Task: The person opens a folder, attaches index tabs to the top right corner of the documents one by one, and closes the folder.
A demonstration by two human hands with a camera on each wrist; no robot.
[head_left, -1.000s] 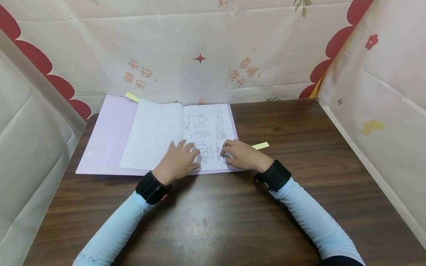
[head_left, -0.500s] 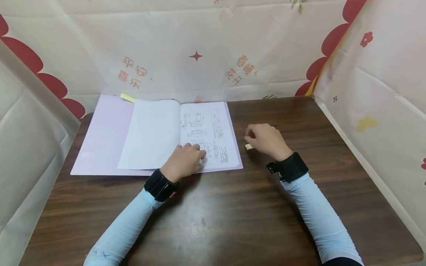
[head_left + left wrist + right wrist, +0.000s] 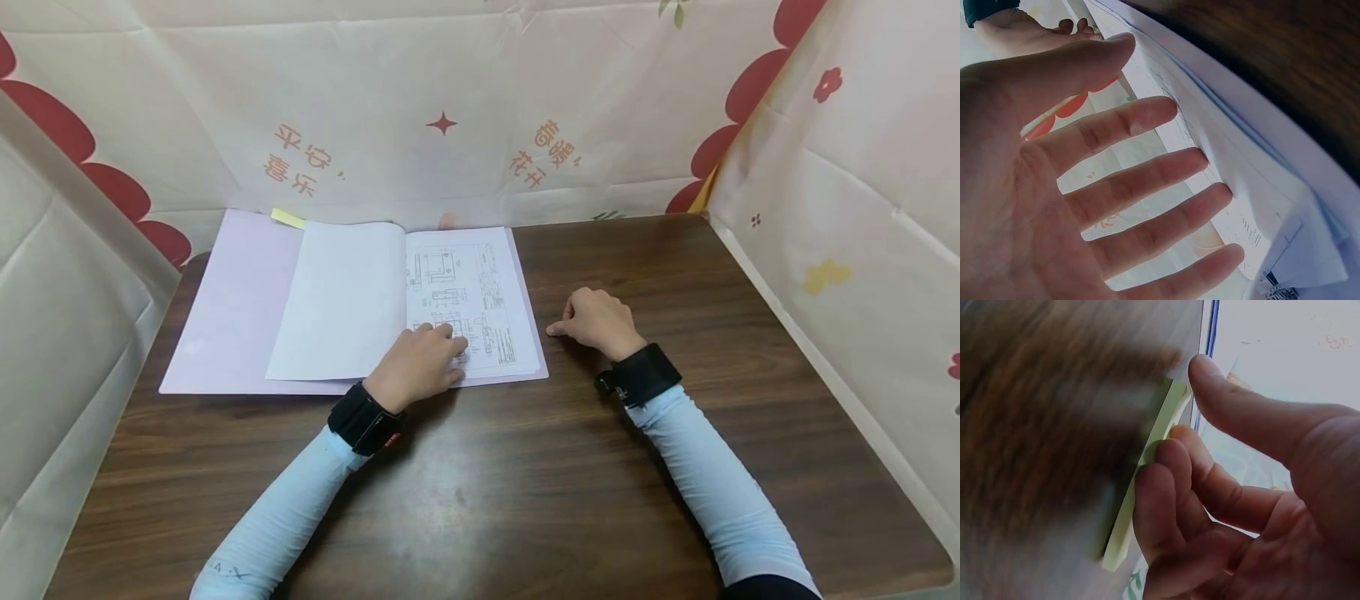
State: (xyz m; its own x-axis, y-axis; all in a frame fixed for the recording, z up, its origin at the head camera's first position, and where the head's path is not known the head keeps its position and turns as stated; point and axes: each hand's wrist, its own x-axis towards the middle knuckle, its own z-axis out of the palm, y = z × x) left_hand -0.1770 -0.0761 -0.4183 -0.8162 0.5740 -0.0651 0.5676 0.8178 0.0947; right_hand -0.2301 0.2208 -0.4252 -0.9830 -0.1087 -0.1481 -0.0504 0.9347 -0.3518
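Lilac-covered booklet of white paper (image 3: 240, 308): lying open left of centre in the head view, blank on the left leaf, printed with fine line drawings on the right page (image 3: 487, 296).
Left hand (image 3: 416, 362): spread, with straight fingers, touching the lower left of the right page.
Right hand (image 3: 597, 323): near the booklet's right edge, with fingers curled against a flat, pale yellow-green strip (image 3: 1149, 449) and thumb apart; cannot tell if gripping.
Yellow tab (image 3: 288, 218): at the lilac cover's top edge, upper left of the frame.
Dark brown wood-grain table (image 3: 495, 500): under booklet and forearms.
Wrists: wrapped in black bands (image 3: 643, 375) over light blue sleeves (image 3: 708, 475).
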